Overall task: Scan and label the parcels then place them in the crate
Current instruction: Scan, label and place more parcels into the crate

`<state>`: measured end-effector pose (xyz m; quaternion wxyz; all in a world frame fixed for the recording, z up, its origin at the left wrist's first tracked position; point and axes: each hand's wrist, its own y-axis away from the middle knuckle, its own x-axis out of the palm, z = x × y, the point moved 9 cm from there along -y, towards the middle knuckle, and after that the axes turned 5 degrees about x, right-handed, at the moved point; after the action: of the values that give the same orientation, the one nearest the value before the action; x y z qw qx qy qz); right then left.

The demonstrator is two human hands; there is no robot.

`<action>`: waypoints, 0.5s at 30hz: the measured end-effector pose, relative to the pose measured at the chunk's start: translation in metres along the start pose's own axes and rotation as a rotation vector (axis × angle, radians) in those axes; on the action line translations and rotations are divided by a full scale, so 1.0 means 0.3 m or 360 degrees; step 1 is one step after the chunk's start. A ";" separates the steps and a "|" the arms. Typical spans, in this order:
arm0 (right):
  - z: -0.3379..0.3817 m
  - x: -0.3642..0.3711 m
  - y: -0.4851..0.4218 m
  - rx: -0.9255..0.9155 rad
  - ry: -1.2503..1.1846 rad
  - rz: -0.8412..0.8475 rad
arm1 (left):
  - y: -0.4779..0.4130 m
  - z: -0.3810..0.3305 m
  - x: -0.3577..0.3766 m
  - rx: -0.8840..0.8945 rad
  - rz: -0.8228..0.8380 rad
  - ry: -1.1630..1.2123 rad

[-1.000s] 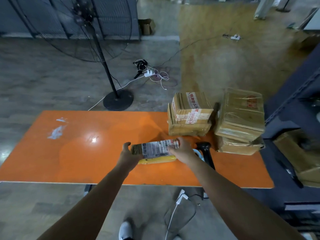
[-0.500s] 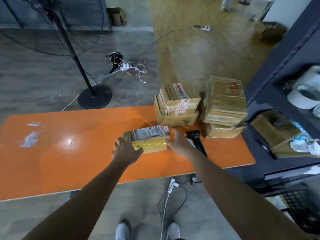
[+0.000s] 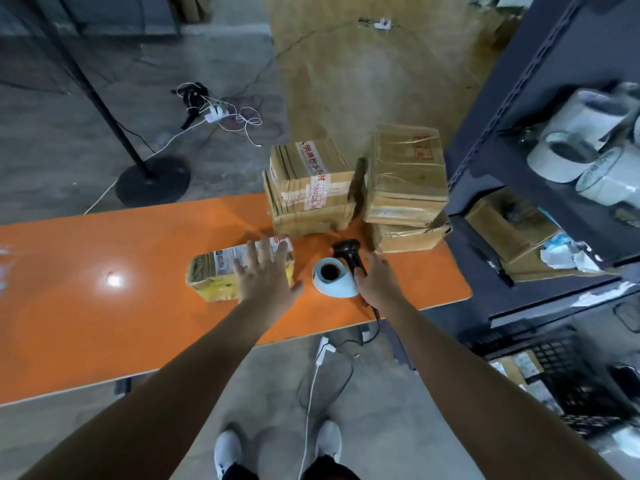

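So the parcel (image 3: pixel 214 271) sits flat on the orange table (image 3: pixel 104 323), label side up, and the left hand (image 3: pixel 265 271) is over its right end with fingers spread wide. I can't tell if it's pressing down or just hovering. Problem is that hand covers a chunk of the printed label, so a scan could miss the barcode unless it slides off.

Next over, the label roll (image 3: pixel 334 277) is just beside the scanner (image 3: pixel 349 252), basically touching it. Lifting the scanner carelessly could bump the roll and send it rolling toward the near edge.

The right hand (image 3: pixel 377 278) is on the scanner's handle, but honestly I can't tell whether the fingers are wrapped round it yet. If it's a loose grab, it could slip. The cord also hangs off the table edge and might snag.

The crate (image 3: pixel 561 368) is low on the far right, well apart from the parcel.
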<state>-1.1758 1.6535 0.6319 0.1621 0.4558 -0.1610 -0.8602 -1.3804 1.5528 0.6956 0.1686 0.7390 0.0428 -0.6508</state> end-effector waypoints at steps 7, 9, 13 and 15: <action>-0.064 0.087 -0.074 0.0060 -0.0006 0.0257 | 0.046 0.060 0.046 -0.0131 -0.0055 -0.0086; -0.063 0.090 -0.083 0.0076 -0.0014 0.0288 | 0.068 0.104 0.050 -0.0181 -0.0052 -0.0087; -0.040 0.055 -0.063 0.0158 -0.0163 0.0268 | 0.096 0.176 0.052 -0.0238 -0.0006 -0.0047; -0.015 0.015 -0.031 0.0211 -0.0278 0.0234 | 0.103 0.194 0.047 -0.0228 0.0005 -0.0071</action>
<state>-1.1755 1.6593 0.6222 0.1797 0.3759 -0.2639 -0.8699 -1.4246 1.5039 0.6822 0.2230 0.7105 0.0843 -0.6621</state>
